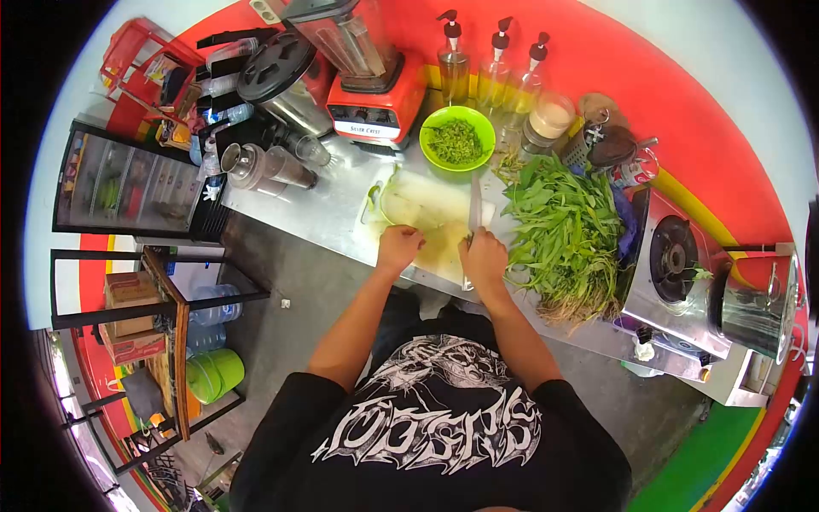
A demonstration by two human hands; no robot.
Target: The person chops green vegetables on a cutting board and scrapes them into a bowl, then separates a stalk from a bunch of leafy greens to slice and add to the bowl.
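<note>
My right hand is closed around a knife, whose blade points away from me over the right side of a white cutting board. My left hand has its fingers curled together at the near left part of the board; whatever they may hold is too small to make out. A thin green stem lies near the board's left edge. Behind the board stands a bright green bowl holding chopped greens. To the right of my right hand lies a large heap of leafy greens with roots.
At the back left stand a red blender, a steel shaker and a glass. Pump bottles line the wall. On the right are a gas stove and a large pot. The steel counter's front edge runs before me.
</note>
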